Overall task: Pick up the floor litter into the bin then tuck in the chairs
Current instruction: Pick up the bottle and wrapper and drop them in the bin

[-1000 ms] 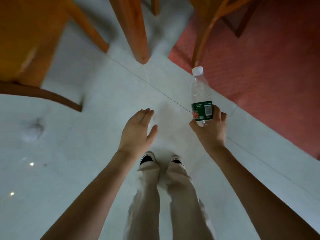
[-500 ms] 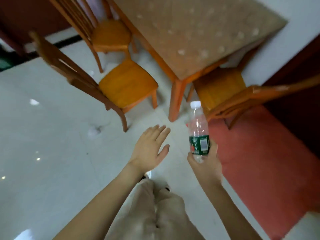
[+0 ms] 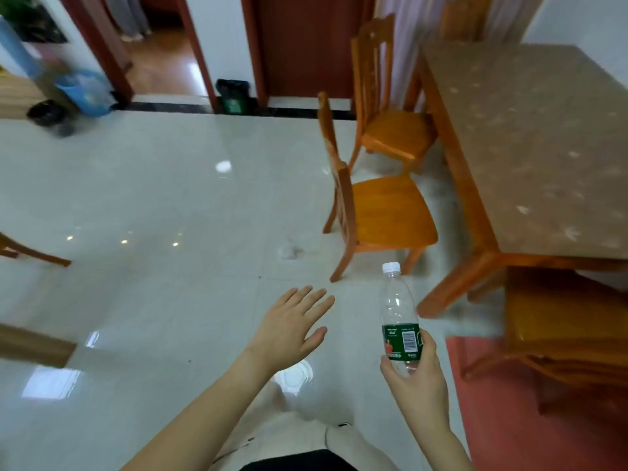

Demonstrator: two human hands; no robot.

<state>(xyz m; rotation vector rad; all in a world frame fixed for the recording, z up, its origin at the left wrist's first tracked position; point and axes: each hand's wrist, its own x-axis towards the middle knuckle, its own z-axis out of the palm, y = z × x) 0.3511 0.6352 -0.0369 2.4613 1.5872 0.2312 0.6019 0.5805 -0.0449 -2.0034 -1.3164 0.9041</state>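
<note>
My right hand (image 3: 413, 382) grips the base of an upright, empty clear plastic bottle (image 3: 398, 314) with a white cap and green label. My left hand (image 3: 290, 329) is held out flat beside it, fingers apart, holding nothing. A crumpled white piece of litter (image 3: 290, 251) lies on the pale tiled floor, left of the nearest wooden chair (image 3: 377, 212). That chair and a second one (image 3: 385, 107) behind it stand pulled out from the table (image 3: 530, 144). A third chair (image 3: 564, 331) sits at the table's near end. A small dark bin (image 3: 233, 96) stands against the far wall.
A blue bin (image 3: 86, 91) and a black bag (image 3: 46, 113) sit at the far left by a doorway. A red mat (image 3: 530, 419) covers the floor at the right. Wooden furniture legs (image 3: 30, 254) jut in from the left edge.
The view has lifted from the floor at my feet to the room, now showing the table, chairs and bins. My right hand still holds the bottle upright; my left stays open.
</note>
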